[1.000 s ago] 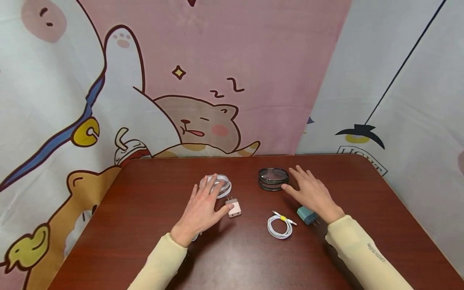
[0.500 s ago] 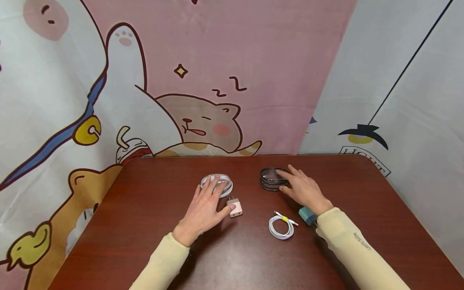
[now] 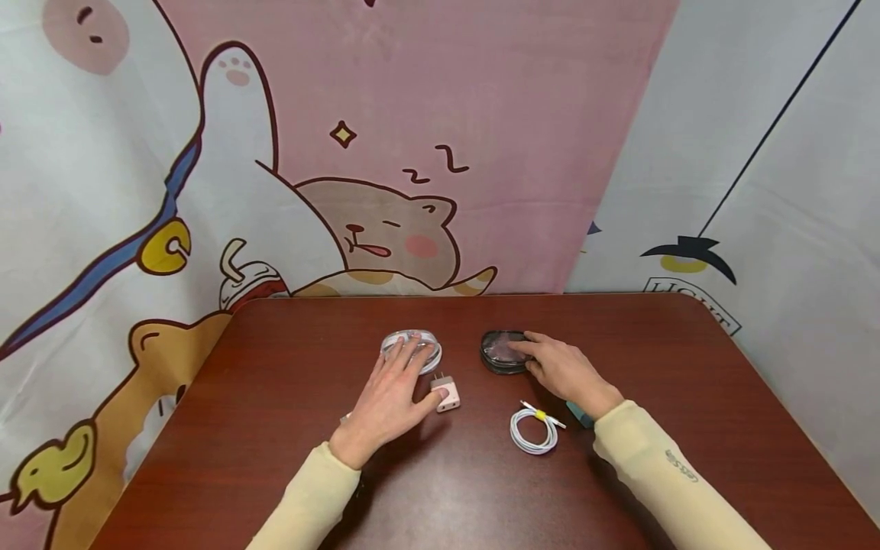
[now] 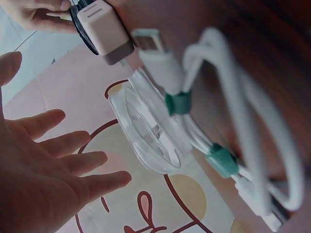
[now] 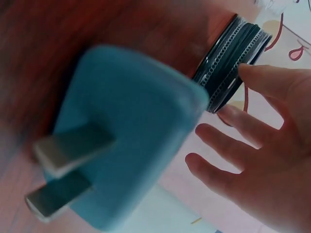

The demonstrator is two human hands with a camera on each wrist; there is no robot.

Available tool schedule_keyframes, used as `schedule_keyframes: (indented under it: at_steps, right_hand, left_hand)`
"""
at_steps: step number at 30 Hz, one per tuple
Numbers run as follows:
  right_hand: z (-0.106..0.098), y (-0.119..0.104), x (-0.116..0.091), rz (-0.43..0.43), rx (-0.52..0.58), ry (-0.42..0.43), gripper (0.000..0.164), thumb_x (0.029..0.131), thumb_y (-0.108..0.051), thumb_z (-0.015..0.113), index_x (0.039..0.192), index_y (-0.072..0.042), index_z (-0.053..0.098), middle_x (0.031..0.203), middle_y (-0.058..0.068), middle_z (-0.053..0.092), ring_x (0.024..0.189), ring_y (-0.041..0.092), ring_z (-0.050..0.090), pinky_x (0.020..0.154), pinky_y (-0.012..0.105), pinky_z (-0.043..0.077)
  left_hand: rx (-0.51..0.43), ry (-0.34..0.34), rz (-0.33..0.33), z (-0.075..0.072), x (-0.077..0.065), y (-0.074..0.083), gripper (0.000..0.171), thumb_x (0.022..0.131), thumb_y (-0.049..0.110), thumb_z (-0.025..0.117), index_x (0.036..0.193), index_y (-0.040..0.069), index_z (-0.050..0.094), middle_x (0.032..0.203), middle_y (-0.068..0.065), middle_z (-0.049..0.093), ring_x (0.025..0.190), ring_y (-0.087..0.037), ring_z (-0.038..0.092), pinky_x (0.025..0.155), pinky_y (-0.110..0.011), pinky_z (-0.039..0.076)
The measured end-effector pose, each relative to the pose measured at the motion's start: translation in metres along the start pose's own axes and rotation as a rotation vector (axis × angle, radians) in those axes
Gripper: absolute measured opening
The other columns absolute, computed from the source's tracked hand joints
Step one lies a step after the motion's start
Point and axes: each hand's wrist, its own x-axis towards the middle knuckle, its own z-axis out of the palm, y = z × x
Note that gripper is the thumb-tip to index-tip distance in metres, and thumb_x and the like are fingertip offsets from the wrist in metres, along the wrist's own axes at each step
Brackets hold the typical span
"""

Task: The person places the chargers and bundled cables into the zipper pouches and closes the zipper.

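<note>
My right hand (image 3: 567,370) reaches to a small oval clear case (image 3: 500,353) with black edging. Its index finger lies on the top, and the thumb touches the zipped side (image 5: 228,58) in the right wrist view. My left hand (image 3: 388,401) is spread, with its fingers straight. Under or just before those fingertips lies a white cable coil (image 4: 150,131) in clear wrapping; contact cannot be told. Beside the left thumb is a pale pink two-prong charger (image 3: 447,395). A white cable with green ties (image 4: 223,158) lies near the left wrist, mostly hidden in the head view.
A blue-green plug adapter (image 5: 131,126) lies partly beneath the right forearm. Left of it sits a coiled white cable with a yellow tie (image 3: 532,433). All stand on a dark red-brown table (image 3: 289,344), backed by a printed cloth (image 3: 536,114).
My right hand has moved left and come down onto the case. The case has shifted slightly left and nearer. My left hand has stayed nearly in place.
</note>
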Motion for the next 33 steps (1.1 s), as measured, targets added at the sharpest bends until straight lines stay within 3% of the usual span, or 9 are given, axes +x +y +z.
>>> schedule_keyframes:
  at_steps: [6, 17, 24, 29, 33]
  right_hand:
    - [0.002, -0.011, -0.006, -0.086, 0.009, 0.019, 0.047, 0.091, 0.000, 0.074, 0.137, -0.011, 0.068, 0.140, 0.026, 0.060, 0.117, 0.042, 0.066, 0.089, 0.057, 0.055]
    - [0.005, -0.028, -0.019, -0.146, 0.007, -0.035, 0.046, 0.095, -0.007, 0.072, 0.140, -0.015, 0.066, 0.143, 0.023, 0.058, 0.124, 0.039, 0.062, 0.092, 0.062, 0.051]
    - [-0.001, -0.030, -0.025, -0.101, 0.037, 0.004, 0.049, 0.094, -0.013, 0.076, 0.142, -0.013, 0.064, 0.148, 0.021, 0.055, 0.131, 0.040, 0.057, 0.097, 0.067, 0.048]
    - [-0.009, -0.023, -0.031, -0.051, 0.059, 0.104, 0.050, 0.092, -0.013, 0.078, 0.140, -0.009, 0.065, 0.149, 0.021, 0.054, 0.132, 0.042, 0.056, 0.100, 0.063, 0.048]
    - [-0.011, -0.017, -0.038, 0.015, 0.092, 0.127, 0.053, 0.092, -0.014, 0.078, 0.142, -0.007, 0.063, 0.151, 0.021, 0.052, 0.133, 0.042, 0.055, 0.100, 0.061, 0.048]
  left_hand:
    - [-0.018, 0.010, 0.028, 0.000, 0.002, 0.005, 0.070, 0.095, 0.051, 0.069, 0.149, 0.009, 0.054, 0.156, -0.017, 0.046, 0.144, -0.046, 0.041, 0.111, -0.069, 0.034]
    - [-0.029, -0.025, 0.044, 0.007, 0.001, 0.016, 0.071, 0.095, 0.052, 0.068, 0.150, 0.011, 0.053, 0.159, -0.017, 0.043, 0.147, -0.047, 0.037, 0.113, -0.069, 0.032]
    - [-0.021, -0.064, 0.061, 0.016, 0.010, 0.031, 0.069, 0.095, 0.052, 0.069, 0.150, 0.014, 0.054, 0.163, -0.011, 0.039, 0.150, -0.040, 0.034, 0.112, -0.067, 0.034]
    - [0.010, -0.091, 0.092, 0.023, 0.025, 0.042, 0.071, 0.092, 0.053, 0.072, 0.150, 0.014, 0.055, 0.162, -0.012, 0.040, 0.151, -0.036, 0.033, 0.114, -0.064, 0.034]
    - [0.056, -0.102, 0.130, 0.030, 0.038, 0.048, 0.073, 0.091, 0.053, 0.074, 0.150, 0.015, 0.055, 0.162, -0.012, 0.041, 0.151, -0.036, 0.034, 0.115, -0.062, 0.034]
